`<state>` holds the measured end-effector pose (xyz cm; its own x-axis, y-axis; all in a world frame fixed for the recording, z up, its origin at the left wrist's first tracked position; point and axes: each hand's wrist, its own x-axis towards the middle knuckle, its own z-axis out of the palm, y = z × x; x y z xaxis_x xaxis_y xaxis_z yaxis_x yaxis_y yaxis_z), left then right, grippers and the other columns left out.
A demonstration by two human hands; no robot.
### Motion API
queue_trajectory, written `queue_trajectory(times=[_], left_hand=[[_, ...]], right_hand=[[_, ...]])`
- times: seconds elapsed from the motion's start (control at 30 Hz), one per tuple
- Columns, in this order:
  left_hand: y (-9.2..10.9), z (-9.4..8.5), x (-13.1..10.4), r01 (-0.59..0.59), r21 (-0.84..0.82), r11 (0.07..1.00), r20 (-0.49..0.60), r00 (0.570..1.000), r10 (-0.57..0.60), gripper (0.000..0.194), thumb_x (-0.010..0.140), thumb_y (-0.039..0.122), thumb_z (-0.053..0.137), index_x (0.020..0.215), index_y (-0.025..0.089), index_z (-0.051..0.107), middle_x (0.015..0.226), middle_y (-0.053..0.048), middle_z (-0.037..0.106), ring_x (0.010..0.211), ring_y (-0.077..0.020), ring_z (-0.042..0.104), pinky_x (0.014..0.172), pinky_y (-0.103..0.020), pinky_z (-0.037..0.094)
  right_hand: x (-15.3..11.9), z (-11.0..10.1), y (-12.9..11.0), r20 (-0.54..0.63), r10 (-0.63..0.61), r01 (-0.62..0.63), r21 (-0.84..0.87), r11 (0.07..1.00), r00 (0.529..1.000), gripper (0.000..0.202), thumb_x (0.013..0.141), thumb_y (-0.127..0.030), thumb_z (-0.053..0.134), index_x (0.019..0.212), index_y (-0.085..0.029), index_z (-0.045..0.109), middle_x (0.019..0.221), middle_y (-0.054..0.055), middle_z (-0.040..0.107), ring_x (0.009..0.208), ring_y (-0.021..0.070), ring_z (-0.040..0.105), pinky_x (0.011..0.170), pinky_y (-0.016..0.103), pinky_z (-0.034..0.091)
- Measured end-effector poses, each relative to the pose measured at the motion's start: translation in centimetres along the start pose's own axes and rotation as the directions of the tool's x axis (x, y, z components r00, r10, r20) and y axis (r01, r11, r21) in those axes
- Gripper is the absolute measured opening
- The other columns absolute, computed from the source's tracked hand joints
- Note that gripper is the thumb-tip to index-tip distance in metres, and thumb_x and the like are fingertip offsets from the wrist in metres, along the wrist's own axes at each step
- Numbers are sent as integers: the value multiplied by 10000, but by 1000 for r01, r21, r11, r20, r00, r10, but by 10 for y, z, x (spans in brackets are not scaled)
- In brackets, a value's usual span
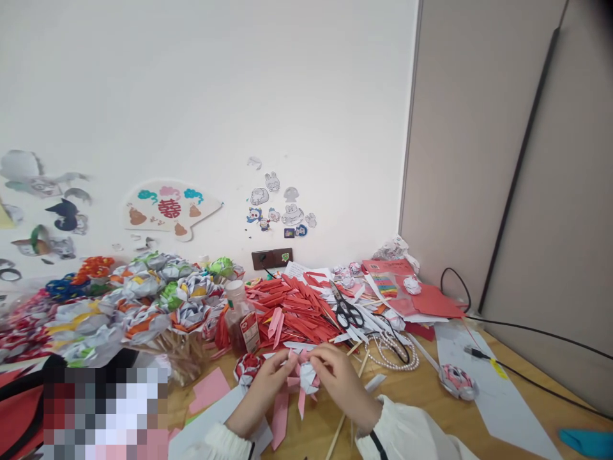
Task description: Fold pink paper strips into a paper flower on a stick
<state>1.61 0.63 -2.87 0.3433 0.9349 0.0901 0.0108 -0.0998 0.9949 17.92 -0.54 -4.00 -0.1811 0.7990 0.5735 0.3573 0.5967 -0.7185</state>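
Between my two hands is a pink and white folded paper flower (308, 377), its loose strips hanging down toward the table. My left hand (272, 383) pinches its left side with thumb and forefinger. On the other side, the fingers of my right hand (339, 377) close on the upper right edge. A finished red and white paper flower (248, 368) lies just left of my left hand. Below it a flat pink paper strip (280, 418) rests on the wood. Thin wooden sticks (341, 421) lie by my right wrist.
Behind my hands spreads a heap of folded red paper strips (299, 310), with black-handled scissors (347, 312) on its right. A jar (235, 316) stands left of it, near many paper flowers (143, 300). Pearl beads (395, 364), a pink flower (458, 382) and a cable (536, 377) lie right.
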Motion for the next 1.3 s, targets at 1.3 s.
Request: queue_trajectory(times=[1.3], left_hand=[[-4, 1, 4, -41, -32, 999, -96, 995, 38, 416, 636, 551, 609, 591, 160, 475, 524, 74, 424, 461, -63, 388, 466, -186, 335]], right_hand=[[0, -7, -10, 190, -228, 222, 54, 974, 955, 182, 860, -297, 484, 922, -198, 625, 930, 43, 609, 907, 156, 540, 807, 271, 397]])
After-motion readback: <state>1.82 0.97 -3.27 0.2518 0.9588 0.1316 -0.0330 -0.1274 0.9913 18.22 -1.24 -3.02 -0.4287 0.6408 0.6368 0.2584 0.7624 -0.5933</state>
